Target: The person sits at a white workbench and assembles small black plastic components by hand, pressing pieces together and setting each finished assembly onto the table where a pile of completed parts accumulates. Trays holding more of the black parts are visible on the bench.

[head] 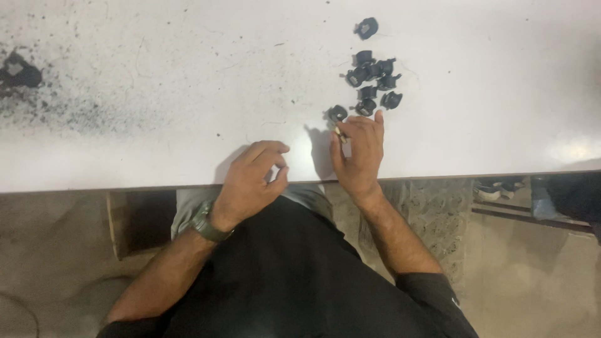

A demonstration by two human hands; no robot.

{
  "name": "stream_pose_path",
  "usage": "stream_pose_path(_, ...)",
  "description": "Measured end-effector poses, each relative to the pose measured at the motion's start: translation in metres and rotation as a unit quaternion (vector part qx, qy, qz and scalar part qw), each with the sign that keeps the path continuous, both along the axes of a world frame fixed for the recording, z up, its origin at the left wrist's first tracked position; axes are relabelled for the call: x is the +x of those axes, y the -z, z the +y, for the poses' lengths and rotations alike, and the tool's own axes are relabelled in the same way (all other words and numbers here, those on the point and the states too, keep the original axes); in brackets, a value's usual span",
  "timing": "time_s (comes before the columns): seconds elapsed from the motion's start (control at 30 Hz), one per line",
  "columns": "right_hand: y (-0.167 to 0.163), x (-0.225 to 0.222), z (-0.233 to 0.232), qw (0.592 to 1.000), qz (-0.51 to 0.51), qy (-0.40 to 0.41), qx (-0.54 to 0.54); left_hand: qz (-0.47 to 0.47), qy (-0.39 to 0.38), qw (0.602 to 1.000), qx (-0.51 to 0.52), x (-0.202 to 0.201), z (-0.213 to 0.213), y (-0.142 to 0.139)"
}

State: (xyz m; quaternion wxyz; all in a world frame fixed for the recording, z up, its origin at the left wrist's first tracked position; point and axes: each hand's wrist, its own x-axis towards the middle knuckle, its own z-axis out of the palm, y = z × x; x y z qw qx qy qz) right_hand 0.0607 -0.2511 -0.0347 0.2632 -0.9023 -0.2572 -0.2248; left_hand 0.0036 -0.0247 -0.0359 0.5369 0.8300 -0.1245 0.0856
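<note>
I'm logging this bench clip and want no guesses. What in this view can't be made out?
- Right hand: a small pale piece shows at its fingers; too small to identify.
- Left hand: curled fingers hide whether it holds anything.
- Black parts: blurred, exact shape unclear.
- Dark object on the white table: blurred.

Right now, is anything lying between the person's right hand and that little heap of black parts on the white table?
Nothing visible does. The right hand rests flat on the white table, its fingers almost at the nearest black parts. One black part lies just by the fingertips. The left hand sits off to the side, near the table's edge.
</note>
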Motion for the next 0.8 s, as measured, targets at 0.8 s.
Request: stream_pose_path(0.8, -0.041, 0.211, -0.111, 0.975, 0.037, 0.084, -0.202, 0.150, -0.068, 0.976, 0.141, 0.012, 0.046, 0.103)
